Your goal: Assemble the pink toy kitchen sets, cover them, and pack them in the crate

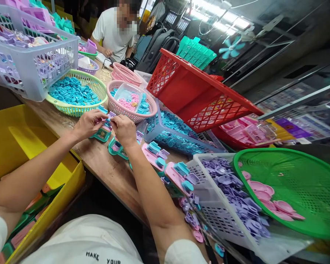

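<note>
My left hand (89, 124) is closed in a pinch above a small teal and pink plastic toy (102, 134) on the table. What its fingertips hold is hidden; a blue plastic part shows just behind them. Close beside it, my right hand (124, 130) pinches at a small purple plastic piece (110, 115), which sits between the two hands' fingertips. Along the table, partly behind my right forearm, runs a row of similar toys, including a teal one (117, 147) and pink-topped ones (154, 156) with blue and purple parts on them.
Blue parts fill a yellow-green basket (103, 96) and a pink basket (112, 106). A tilted red crate (178, 84) rises behind a blue bin (165, 134). A white crate (209, 198) of purple parts and a green basket (305, 183) stand right. A person (115, 36) sits opposite.
</note>
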A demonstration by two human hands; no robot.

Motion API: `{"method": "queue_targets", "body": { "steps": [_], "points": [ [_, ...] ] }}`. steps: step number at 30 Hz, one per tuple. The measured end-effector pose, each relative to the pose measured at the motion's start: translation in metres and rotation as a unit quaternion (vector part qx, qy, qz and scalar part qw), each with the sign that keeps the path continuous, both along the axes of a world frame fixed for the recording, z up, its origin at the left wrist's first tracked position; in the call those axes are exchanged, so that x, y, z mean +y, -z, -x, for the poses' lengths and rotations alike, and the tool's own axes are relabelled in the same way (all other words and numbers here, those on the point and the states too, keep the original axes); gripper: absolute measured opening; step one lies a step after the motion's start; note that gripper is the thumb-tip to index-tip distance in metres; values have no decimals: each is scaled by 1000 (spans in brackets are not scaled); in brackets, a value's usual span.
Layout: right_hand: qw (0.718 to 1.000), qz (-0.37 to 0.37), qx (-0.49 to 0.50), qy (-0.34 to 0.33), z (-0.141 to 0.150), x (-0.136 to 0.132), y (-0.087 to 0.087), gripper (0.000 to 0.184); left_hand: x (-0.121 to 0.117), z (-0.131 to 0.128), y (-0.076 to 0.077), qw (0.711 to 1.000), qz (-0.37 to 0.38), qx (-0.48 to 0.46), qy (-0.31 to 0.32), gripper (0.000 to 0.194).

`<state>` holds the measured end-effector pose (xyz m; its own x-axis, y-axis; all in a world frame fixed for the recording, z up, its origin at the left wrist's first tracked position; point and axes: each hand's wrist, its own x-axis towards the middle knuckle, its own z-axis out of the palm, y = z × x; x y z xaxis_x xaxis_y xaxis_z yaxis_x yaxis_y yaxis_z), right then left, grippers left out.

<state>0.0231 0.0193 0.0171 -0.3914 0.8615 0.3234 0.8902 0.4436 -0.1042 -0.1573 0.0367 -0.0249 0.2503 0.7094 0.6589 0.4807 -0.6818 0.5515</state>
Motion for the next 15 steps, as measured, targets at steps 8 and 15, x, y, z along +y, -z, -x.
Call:
{"method": "queue_targets", "body": {
  "steps": [8, 15],
  "points": [
    [995, -40, -53, -76, -7, 1, 3, 27, -3, 0, 7, 999, -41, -4, 14, 21],
    [983, -13, -156, -94, 4, -14, -15, 31, -8, 8, 10, 988, -93, 123, -1, 33]
  ]
}}
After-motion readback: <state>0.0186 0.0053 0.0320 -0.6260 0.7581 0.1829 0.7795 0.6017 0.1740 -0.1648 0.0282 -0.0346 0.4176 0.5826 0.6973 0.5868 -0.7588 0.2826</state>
